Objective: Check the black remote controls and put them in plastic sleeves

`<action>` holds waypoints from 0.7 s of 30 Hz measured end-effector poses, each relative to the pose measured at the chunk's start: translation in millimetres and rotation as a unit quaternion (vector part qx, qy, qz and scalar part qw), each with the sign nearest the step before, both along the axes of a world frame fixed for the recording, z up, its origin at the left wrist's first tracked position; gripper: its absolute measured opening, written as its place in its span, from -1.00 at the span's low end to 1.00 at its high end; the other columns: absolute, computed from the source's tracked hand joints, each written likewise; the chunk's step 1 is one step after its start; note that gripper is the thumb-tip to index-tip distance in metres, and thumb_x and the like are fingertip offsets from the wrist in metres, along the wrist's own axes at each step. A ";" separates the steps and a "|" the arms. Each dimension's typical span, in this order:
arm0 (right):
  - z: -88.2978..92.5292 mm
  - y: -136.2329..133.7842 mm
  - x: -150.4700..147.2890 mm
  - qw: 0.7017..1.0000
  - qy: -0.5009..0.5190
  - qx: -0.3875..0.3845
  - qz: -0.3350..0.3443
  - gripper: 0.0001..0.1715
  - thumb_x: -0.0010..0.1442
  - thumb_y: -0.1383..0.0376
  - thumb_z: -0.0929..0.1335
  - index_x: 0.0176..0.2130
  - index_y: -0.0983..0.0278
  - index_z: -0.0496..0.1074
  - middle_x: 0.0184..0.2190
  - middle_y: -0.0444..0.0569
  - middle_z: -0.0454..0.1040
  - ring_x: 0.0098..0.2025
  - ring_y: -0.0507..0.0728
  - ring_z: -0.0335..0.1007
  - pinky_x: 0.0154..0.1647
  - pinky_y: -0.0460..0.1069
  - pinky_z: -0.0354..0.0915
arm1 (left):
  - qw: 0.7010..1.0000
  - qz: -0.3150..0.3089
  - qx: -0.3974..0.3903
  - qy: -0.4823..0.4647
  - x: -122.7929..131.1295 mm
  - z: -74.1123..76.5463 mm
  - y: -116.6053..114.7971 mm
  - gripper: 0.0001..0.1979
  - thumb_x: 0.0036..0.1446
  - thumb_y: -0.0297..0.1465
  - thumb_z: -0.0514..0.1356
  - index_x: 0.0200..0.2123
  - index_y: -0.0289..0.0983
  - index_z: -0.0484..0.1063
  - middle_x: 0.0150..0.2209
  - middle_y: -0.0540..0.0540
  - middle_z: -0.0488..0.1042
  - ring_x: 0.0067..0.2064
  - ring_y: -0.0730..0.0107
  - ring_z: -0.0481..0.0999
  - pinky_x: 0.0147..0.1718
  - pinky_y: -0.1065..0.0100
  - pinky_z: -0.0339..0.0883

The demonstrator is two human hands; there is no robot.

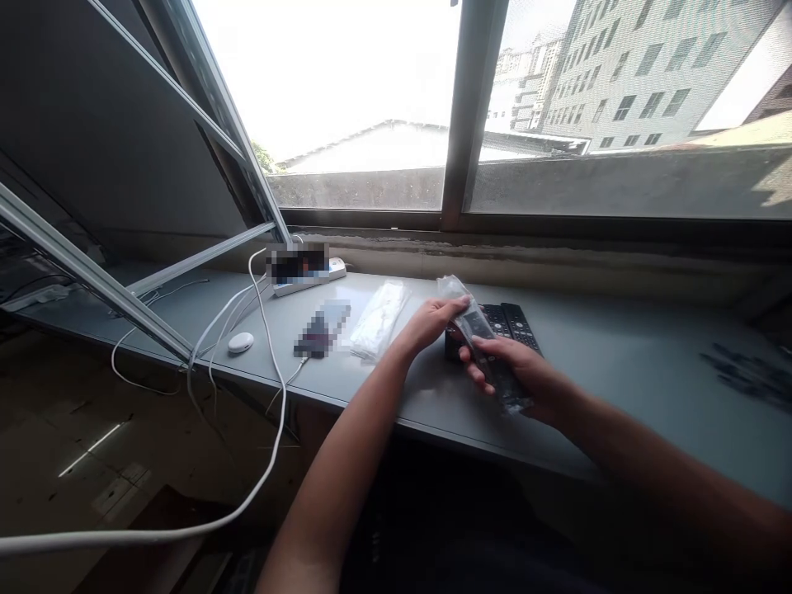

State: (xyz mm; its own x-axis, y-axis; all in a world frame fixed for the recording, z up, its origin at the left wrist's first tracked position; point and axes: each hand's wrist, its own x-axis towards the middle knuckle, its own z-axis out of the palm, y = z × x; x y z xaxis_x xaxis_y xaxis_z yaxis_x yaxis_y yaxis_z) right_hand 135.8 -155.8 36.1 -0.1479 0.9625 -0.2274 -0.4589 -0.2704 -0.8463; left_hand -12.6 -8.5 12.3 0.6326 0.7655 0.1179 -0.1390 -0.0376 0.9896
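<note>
Bagged remote, one: upper end pinched by left grip, lower body clasped by right grip, presumably for steadiness.

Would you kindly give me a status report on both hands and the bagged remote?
Left hand on bagged remote, far end. Right hand gripping near half. Other remotes close behind, partly hidden.

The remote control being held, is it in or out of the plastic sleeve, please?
In: the crinkled clear plastic sleeve wraps the remote control and shows at both ends.
</note>
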 end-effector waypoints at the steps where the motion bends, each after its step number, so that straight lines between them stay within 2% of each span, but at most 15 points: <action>1: 0.5 0.9 0.8 1.000 -0.011 -0.002 -0.001 -0.77 0.35 0.24 0.56 -0.05 0.30 0.62 -0.24 0.04 0.63 -0.47 0.04 0.45 -0.55 -0.11 0.47 | 1.000 -0.013 0.011 0.008 0.1 0.8 -1.4 -0.41 0.24 0.12 0.36 -0.17 -0.35 0.75 -0.28 -0.21 0.72 -0.25 0.21 0.67 -0.25 0.35 0.46; 4: 3.5 3.6 2.5 1.000 -0.022 -0.014 0.016 -0.81 0.40 0.23 0.52 -0.12 0.33 0.61 -0.26 0.06 0.63 -0.48 0.04 0.46 -0.54 -0.11 0.48 | 0.999 -0.021 0.049 0.006 -1.0 3.7 -2.1 -0.37 0.29 0.13 0.30 -0.13 -0.37 0.75 -0.20 -0.24 0.74 -0.26 0.24 0.65 -0.24 0.34 0.46; 10: 14.3 7.9 -2.6 0.995 0.029 -0.047 0.087 -0.73 0.39 0.26 0.52 0.05 0.30 0.62 -0.29 0.01 0.59 -0.49 0.03 0.43 -0.56 -0.12 0.45 | 0.994 0.069 0.017 -0.084 -9.8 10.7 2.7 -0.41 0.33 0.08 0.29 -0.10 -0.39 0.73 -0.14 -0.33 0.76 -0.13 0.09 0.74 -0.04 0.23 0.53; 13: 14.9 13.4 -4.6 0.995 0.043 -0.027 0.082 -0.73 0.37 0.26 0.54 0.03 0.31 0.62 -0.32 0.00 0.57 -0.50 0.02 0.39 -0.58 -0.13 0.41 | 0.996 0.033 -0.029 -0.084 -13.6 11.2 3.3 -0.39 0.34 0.10 0.30 -0.05 -0.39 0.72 -0.07 -0.38 0.75 -0.08 0.05 0.75 0.00 0.20 0.53; 16: 9.8 19.9 -2.6 0.997 0.020 0.001 0.070 -0.78 0.38 0.23 0.54 -0.03 0.29 0.61 -0.32 0.01 0.58 -0.49 0.03 0.38 -0.57 -0.12 0.40 | 0.996 -0.025 -0.063 -0.053 -13.6 9.0 2.9 -0.36 0.34 0.12 0.28 -0.01 -0.38 0.72 -0.03 -0.40 0.75 -0.09 0.05 0.75 -0.06 0.21 0.52; 21: 1.2 22.0 0.1 0.998 -0.003 -0.010 0.059 -0.72 0.36 0.16 0.57 -0.07 0.28 0.60 -0.29 0.00 0.60 -0.46 0.04 0.42 -0.51 -0.10 0.45 | 0.998 -0.044 -0.036 -0.025 -10.2 6.0 2.1 -0.36 0.33 0.10 0.30 0.06 -0.37 0.71 0.00 -0.37 0.75 -0.15 0.12 0.73 -0.26 0.29 0.44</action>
